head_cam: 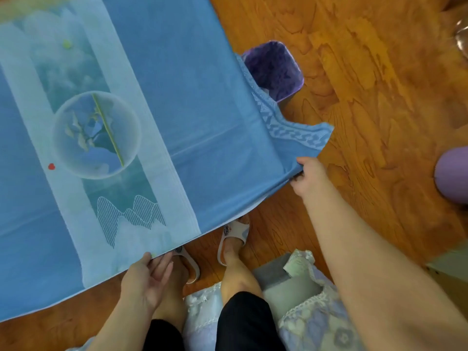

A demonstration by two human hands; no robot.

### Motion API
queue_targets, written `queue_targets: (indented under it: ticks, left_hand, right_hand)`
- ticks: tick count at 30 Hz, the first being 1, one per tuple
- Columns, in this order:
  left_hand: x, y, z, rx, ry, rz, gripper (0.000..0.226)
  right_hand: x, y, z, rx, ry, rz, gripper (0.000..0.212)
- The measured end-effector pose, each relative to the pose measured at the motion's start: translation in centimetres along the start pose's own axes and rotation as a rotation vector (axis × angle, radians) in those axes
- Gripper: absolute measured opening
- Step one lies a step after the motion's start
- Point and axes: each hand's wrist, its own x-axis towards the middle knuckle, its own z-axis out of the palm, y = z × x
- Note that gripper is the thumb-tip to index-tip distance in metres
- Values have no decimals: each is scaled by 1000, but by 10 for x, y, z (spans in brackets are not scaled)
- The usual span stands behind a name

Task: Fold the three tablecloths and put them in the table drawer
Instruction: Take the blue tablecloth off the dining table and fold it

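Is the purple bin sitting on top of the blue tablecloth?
No, the purple bin stands on the wooden floor beside the blue tablecloth, whose edge partly overlaps it.

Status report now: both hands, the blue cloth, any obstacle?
Right hand pinches blue tablecloth corner. Left hand touches near edge, fingers straight. Cloth spread flat, not yet folded. Purple bin partly under far corner.

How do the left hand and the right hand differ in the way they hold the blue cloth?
The left hand lies with straight fingers at the near edge of the blue cloth; the right hand pinches its corner. The left hand is close to the body; the right hand reaches farther out. Both touch the same cloth.
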Motion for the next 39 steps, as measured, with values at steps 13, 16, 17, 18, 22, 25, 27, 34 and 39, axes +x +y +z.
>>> queue_targets:
  ticks: [13,16,17,18,22,25,27,34,39]
  left_hand:
    - [5,-3,7,23,39,-37,27]
    - [-2,-3,4,-2,54,-7,23]
    - [-7,-3,4,-10,58,2,23]
    - [-10,-2,5,-21,64,5,24]
    - [-28,6,6,-27,71,15,25]
    - [-41,14,6,-2,95,11,18]
    - [-48,18,8,17,94,-4,19]
    - [-55,26,15,48,100,-74,24]
    - [-55,24,23,59,117,-90,27]
  right_hand:
    - [21,-6,-48,34,6,90,25]
    - [21,-22,-41,-149,78,71,10]
    - [16,-30,-40,-163,74,47,8]
    - [10,-39,-39,-157,65,17,12]
    - [-30,-70,-32,-23,-57,-16,13]
    - [-47,-78,-34,14,-86,108,16]
    - [-45,-84,-39,-1,-50,175,24]
    - [-30,-86,-33,-104,-62,154,35]
    - [-38,-68,-39,216,-315,-123,36]
